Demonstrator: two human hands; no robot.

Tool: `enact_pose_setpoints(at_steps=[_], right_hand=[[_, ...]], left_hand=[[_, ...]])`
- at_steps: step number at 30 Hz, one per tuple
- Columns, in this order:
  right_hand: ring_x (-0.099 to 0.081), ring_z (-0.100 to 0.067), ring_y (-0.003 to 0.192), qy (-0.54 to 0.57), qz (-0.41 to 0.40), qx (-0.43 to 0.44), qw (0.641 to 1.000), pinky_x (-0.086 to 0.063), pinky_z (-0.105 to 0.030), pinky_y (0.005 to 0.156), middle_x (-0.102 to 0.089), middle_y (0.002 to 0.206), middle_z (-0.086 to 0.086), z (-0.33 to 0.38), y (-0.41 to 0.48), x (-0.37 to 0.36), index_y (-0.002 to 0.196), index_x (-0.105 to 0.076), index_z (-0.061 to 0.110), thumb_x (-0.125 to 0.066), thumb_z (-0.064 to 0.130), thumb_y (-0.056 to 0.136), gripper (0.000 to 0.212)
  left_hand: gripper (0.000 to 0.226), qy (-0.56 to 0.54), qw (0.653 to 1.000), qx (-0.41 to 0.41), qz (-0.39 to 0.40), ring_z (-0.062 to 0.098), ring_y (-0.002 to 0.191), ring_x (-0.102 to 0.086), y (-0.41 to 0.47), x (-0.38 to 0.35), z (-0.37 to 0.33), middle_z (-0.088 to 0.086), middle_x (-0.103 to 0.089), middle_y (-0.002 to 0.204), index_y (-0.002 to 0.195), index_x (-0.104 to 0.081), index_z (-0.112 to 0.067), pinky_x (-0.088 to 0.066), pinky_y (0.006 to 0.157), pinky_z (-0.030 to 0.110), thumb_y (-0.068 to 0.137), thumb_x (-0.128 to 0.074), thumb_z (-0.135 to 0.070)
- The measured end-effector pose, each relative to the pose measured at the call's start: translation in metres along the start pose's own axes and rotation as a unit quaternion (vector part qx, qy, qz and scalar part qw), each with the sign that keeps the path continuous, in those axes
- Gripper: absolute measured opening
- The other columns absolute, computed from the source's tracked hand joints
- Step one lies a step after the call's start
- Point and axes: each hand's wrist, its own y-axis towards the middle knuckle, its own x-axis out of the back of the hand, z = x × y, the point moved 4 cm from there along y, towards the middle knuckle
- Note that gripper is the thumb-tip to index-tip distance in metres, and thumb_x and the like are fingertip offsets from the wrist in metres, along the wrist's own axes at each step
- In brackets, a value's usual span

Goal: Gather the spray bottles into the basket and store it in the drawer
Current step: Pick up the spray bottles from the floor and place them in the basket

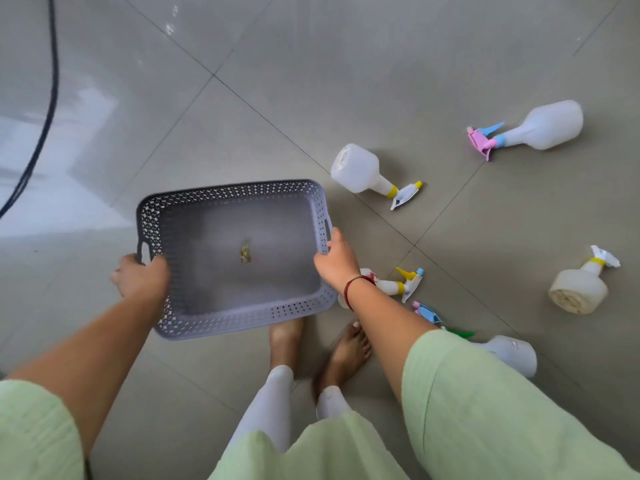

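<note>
I hold a grey perforated basket [180, 323] above the floor, level. My left hand [140, 277] grips its left rim by the handle slot. My right hand [337, 259] grips the right rim. Only a small scrap lies on the basket's bottom. Several white spray bottles lie on the tiles to the right: one with a yellow collar [360, 169], one with a pink and blue head [550, 125], one standing tilted at far right [580, 287], one partly behind my right wrist [398, 285], and one behind my right sleeve [512, 351].
A black cable [48, 109] runs down the floor at the far left. My bare feet [346, 355] stand just below the basket. Grey floor tiles stretch beyond the basket toward the top of the view.
</note>
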Motion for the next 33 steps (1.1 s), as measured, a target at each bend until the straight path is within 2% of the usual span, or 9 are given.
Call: enact_pose_setpoints(at_steps=[5, 6, 8, 9, 11, 13, 21, 26, 33], right_hand=[[-0.047, -0.036, 0.127, -0.071, 0.006, 0.037, 0.997, -0.041, -0.046, 0.106, -0.040, 0.145, -0.014, 0.017, 0.043, -0.015, 0.151, -0.017, 0.015, -0.053, 0.020, 0.085, 0.075], [-0.045, -0.036, 0.130, -0.080, 0.009, 0.047, 0.996, -0.039, -0.046, 0.108, -0.038, 0.147, -0.014, 0.024, 0.052, -0.016, 0.152, -0.015, 0.015, -0.053, 0.021, 0.086, 0.077], [-0.044, -0.036, 0.130, -0.095, 0.005, 0.066, 0.993, -0.039, -0.047, 0.108, -0.038, 0.146, -0.014, 0.038, 0.069, -0.013, 0.152, -0.015, 0.015, -0.052, 0.023, 0.086, 0.077], [-0.045, -0.036, 0.129, -0.105, -0.001, 0.075, 0.992, -0.039, -0.048, 0.108, -0.038, 0.145, -0.013, 0.046, 0.077, -0.010, 0.152, -0.015, 0.016, -0.052, 0.024, 0.086, 0.076], [-0.045, -0.035, 0.129, -0.132, -0.013, 0.093, 0.987, -0.040, -0.050, 0.106, -0.039, 0.144, -0.012, 0.061, 0.090, -0.003, 0.151, -0.017, 0.018, -0.051, 0.028, 0.085, 0.075], [-0.044, -0.036, 0.130, -0.162, -0.018, 0.111, 0.980, -0.040, -0.052, 0.105, -0.038, 0.144, -0.012, 0.075, 0.100, 0.005, 0.150, -0.020, 0.018, -0.051, 0.029, 0.085, 0.073], [-0.037, -0.037, 0.134, -0.303, -0.032, 0.201, 0.931, -0.037, -0.044, 0.109, -0.034, 0.148, -0.013, 0.107, 0.122, 0.015, 0.152, -0.014, 0.016, -0.058, 0.030, 0.084, 0.082], [-0.035, -0.036, 0.135, -0.319, -0.049, 0.215, 0.922, -0.034, -0.041, 0.110, -0.033, 0.149, -0.013, 0.113, 0.133, 0.019, 0.153, -0.012, 0.017, -0.057, 0.029, 0.085, 0.082], [-0.020, -0.033, 0.146, -0.281, -0.128, 0.242, 0.920, -0.024, -0.038, 0.117, -0.014, 0.160, -0.015, 0.094, 0.095, 0.041, 0.154, -0.011, 0.016, -0.052, 0.023, 0.090, 0.077]], left_hand=[[0.057, 0.015, 0.998, 0.052, -0.015, 0.041, 0.122, -0.051, 0.018, -0.024, 0.016, 0.022, -0.046, 0.139, 0.134, -0.047, -0.004, -0.042, 0.107, 0.048, 0.083, -0.053, -0.030], [0.057, 0.061, 0.997, 0.017, 0.031, 0.040, 0.126, -0.049, 0.003, -0.048, 0.017, 0.022, -0.044, 0.141, 0.136, -0.045, -0.005, -0.041, 0.108, 0.048, 0.085, -0.052, -0.028], [0.047, 0.190, 0.963, -0.161, 0.105, 0.033, 0.135, -0.040, -0.045, -0.101, 0.003, 0.016, -0.038, 0.148, 0.143, -0.038, -0.009, -0.032, 0.113, 0.044, 0.097, -0.043, -0.019], [0.042, 0.147, 0.960, -0.195, 0.138, 0.028, 0.136, -0.037, -0.070, -0.144, 0.003, 0.012, -0.038, 0.149, 0.143, -0.036, -0.011, -0.029, 0.113, 0.040, 0.102, -0.034, -0.017], [0.039, 0.123, 0.958, -0.138, 0.217, 0.023, 0.132, -0.039, -0.120, -0.193, 0.011, 0.010, -0.040, 0.144, 0.141, -0.035, -0.013, -0.030, 0.109, 0.036, 0.105, -0.022, -0.020], [0.038, 0.243, 0.901, -0.241, 0.268, 0.023, 0.131, -0.039, -0.136, -0.197, 0.030, 0.009, -0.040, 0.142, 0.141, -0.034, -0.015, -0.033, 0.106, 0.037, 0.105, -0.022, -0.022], [0.041, 0.402, 0.803, -0.334, 0.285, 0.020, 0.139, -0.032, -0.141, -0.209, 0.033, 0.005, -0.033, 0.150, 0.146, -0.028, -0.020, -0.030, 0.110, 0.036, 0.105, -0.023, -0.022], [0.043, 0.397, 0.808, -0.335, 0.278, 0.021, 0.143, -0.026, -0.145, -0.209, 0.037, 0.006, -0.028, 0.154, 0.147, -0.025, -0.017, -0.026, 0.114, 0.036, 0.105, -0.022, -0.023], [0.043, 0.450, 0.772, -0.341, 0.291, 0.024, 0.142, -0.028, -0.162, -0.198, 0.029, 0.009, -0.027, 0.154, 0.149, -0.022, -0.015, -0.027, 0.112, 0.038, 0.106, -0.019, -0.022]])
